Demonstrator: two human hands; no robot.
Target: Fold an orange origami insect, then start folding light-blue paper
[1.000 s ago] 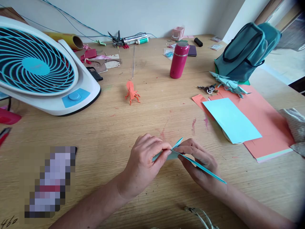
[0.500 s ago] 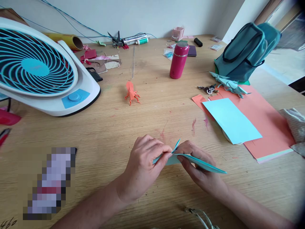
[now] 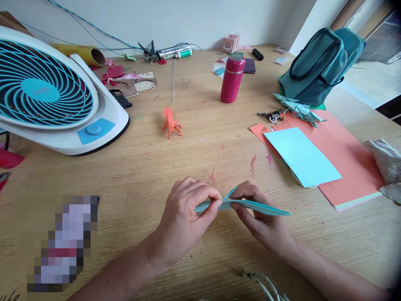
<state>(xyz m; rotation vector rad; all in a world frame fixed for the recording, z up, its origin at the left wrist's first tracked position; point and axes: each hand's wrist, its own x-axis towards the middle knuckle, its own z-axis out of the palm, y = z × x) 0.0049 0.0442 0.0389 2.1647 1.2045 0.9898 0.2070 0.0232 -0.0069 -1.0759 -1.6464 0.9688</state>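
Observation:
A folded light-blue paper (image 3: 261,207) is held in the air above the near part of the table, seen almost edge-on. My left hand (image 3: 188,209) pinches it near its middle between thumb and forefinger. A thin pointed flap stands up beside that pinch, leaning right. My right hand (image 3: 261,217) grips the paper from the right, thumb on the near side and fingers behind it. The long layered end sticks out past my right hand. My fingers hide part of the folds.
Ahead stands an orange origami insect (image 3: 171,123). On the right lie a light-blue sheet (image 3: 302,156), orange paper (image 3: 351,167), keys (image 3: 272,117) and a blue origami figure (image 3: 299,109) by a teal bag (image 3: 313,69). A magenta bottle (image 3: 232,79) is behind; a fan (image 3: 103,129) fills the left.
The paper's right end has risen slightly and the paper lies more level. Its upright flap leans further right. Both hands keep their hold, and the whole view has shifted a little.

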